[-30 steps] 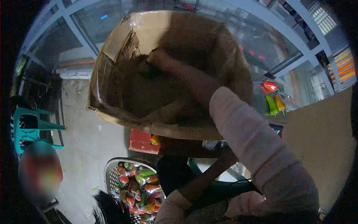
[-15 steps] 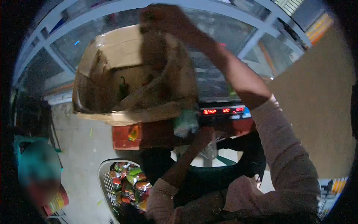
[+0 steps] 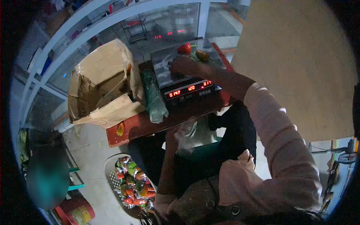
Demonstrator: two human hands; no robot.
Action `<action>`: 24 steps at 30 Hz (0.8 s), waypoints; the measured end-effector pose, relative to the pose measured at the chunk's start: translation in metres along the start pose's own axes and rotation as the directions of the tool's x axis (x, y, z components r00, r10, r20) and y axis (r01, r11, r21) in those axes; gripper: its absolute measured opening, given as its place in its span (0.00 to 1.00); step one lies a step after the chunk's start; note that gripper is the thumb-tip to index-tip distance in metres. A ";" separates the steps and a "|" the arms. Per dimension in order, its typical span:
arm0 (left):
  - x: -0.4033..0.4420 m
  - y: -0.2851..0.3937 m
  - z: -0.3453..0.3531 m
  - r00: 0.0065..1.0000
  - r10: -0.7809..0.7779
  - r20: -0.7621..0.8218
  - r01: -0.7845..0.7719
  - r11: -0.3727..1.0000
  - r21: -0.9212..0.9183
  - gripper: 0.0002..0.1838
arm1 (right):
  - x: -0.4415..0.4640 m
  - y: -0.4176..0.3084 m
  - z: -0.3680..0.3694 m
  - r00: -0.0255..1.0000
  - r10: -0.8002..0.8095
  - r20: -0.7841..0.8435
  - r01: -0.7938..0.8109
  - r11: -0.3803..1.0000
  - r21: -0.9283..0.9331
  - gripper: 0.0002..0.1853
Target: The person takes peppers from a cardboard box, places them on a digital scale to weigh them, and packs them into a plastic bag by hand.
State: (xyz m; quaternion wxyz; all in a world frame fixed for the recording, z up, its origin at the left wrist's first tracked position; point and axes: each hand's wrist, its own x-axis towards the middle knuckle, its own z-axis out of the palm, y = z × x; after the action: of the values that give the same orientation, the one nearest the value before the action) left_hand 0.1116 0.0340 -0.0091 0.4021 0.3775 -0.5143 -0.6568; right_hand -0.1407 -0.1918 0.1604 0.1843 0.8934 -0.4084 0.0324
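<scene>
My right hand [image 3: 184, 67] is over the metal tray [image 3: 161, 77] of a digital scale, fingers curled; whatever they grip is too dark to make out. Just beyond it on the tray lie a red bell pepper [image 3: 184, 48] and a brownish-orange bell pepper [image 3: 202, 55]. Red digits glow on the scale's display [image 3: 189, 89]. Lower down, near my lap, my left hand [image 3: 173, 138] is closed on a clear plastic bag [image 3: 187, 140]. A roll of greenish plastic bags [image 3: 154, 97] lies left of the scale.
An open cardboard box [image 3: 112, 108] stands left of the scale. An orange pepper [image 3: 120, 129] sits on the red bench [image 3: 137, 129]. On the floor is a white basket [image 3: 108, 168] of wrapped peppers. Another person [image 3: 48, 180] is at left, beside a red bucket [image 3: 77, 212].
My right hand has moved from above the cardboard box over to the scale tray. The camera view has turned, showing the tray and its peppers. My left hand stays low with the plastic bag.
</scene>
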 end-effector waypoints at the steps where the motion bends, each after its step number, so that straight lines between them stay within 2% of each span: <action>1: -0.007 0.009 0.000 1.000 -0.013 -0.021 0.014 0.999 0.034 0.19 | -0.004 0.003 0.016 0.998 0.007 -0.066 -0.004 0.999 0.050 0.07; 3: -0.027 0.040 0.006 0.997 -0.042 -0.059 0.045 0.997 0.066 0.16 | -0.014 0.004 -0.011 0.987 0.008 -0.161 -0.004 1.000 0.026 0.09; 4: -0.036 0.054 0.011 0.995 -0.057 -0.076 0.062 0.996 0.061 0.15 | -0.020 0.007 -0.032 0.982 -0.002 -0.187 -0.007 0.999 -0.048 0.10; 6: -0.040 0.054 0.013 0.991 -0.050 -0.127 0.065 0.991 0.115 0.15 | -0.037 0.014 -0.049 0.922 0.051 -0.383 -0.072 0.997 -0.042 0.12; 7: -0.041 0.053 0.012 0.987 -0.043 -0.154 0.064 0.988 0.138 0.15 | -0.049 0.021 -0.052 0.834 0.124 -0.538 -0.116 0.992 0.048 0.13; 8: -0.036 0.043 0.001 0.995 -0.028 -0.096 0.045 0.984 0.174 0.15 | -0.076 0.016 -0.066 0.769 0.428 -0.474 -0.146 0.840 0.522 0.14; 9: -0.032 0.024 -0.008 0.999 -0.011 -0.043 0.019 0.980 0.200 0.16 | -0.103 0.011 -0.081 0.627 0.690 -0.363 -0.043 0.496 0.867 0.14; 10: -0.028 0.013 -0.013 1.000 0.001 -0.031 0.005 0.980 0.200 0.15 | -0.135 -0.009 -0.086 0.632 0.775 -0.025 0.030 0.008 1.000 0.15; 11: -0.025 0.002 -0.017 1.000 0.013 -0.019 -0.009 0.980 0.199 0.15 | -0.167 -0.029 -0.091 0.560 0.766 0.315 0.153 -0.470 0.869 0.15; 12: -0.024 -0.002 -0.017 0.999 0.022 -0.048 -0.014 0.985 0.174 0.14 | -0.188 -0.042 -0.066 0.500 0.766 0.404 0.209 -0.560 0.802 0.16; 14: -0.023 0.001 -0.014 0.981 0.186 -0.054 -0.154 0.918 0.365 0.13 | -0.225 -0.084 -0.049 0.500 0.602 0.622 0.146 -0.767 0.624 0.17; 15: -0.022 0.006 -0.013 0.944 0.330 0.000 -0.274 0.784 0.556 0.13 | -0.247 -0.100 0.009 0.535 0.620 0.574 0.109 -0.724 0.681 0.16; 17: -0.018 0.005 -0.017 0.938 0.345 0.030 -0.289 0.733 0.615 0.12 | -0.266 -0.128 0.045 0.603 0.657 0.453 -0.028 -0.550 0.834 0.15; 18: -0.015 -0.011 -0.028 0.974 0.224 -0.010 -0.189 0.845 0.501 0.12 | -0.268 -0.141 0.020 0.640 0.665 0.384 -0.125 -0.403 0.907 0.15; 19: -0.014 -0.028 -0.039 0.995 0.092 -0.033 -0.074 0.926 0.371 0.12 | -0.265 -0.141 0.005 0.635 0.633 0.443 -0.152 -0.460 0.875 0.14; 20: -0.013 -0.044 -0.050 0.996 0.055 -0.073 -0.014 0.880 0.474 0.12 | -0.261 -0.141 -0.011 0.626 0.598 0.500 -0.178 -0.514 0.839 0.14; 21: -0.011 -0.060 -0.060 0.993 0.021 -0.114 0.048 0.822 0.568 0.13 | -0.251 -0.130 -0.020 0.578 0.486 0.655 -0.122 -0.742 0.659 0.14; 22: -0.010 -0.067 -0.065 0.988 -0.008 -0.157 0.110 0.751 0.651 0.14 | -0.245 -0.124 -0.025 0.541 0.333 0.772 -0.049 -0.904 0.424 0.14; 24: -0.018 -0.026 -0.036 0.985 -0.010 -0.171 0.111 0.798 0.592 0.16 | -0.247 -0.126 -0.021 0.450 0.372 0.812 -0.071 -0.891 0.448 0.16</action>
State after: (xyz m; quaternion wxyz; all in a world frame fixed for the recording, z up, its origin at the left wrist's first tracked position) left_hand 0.1474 0.0410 -0.0402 0.2806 0.5525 -0.6493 -0.4409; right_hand -0.2094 0.0684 0.0906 -0.6759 0.1298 -0.5054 0.5204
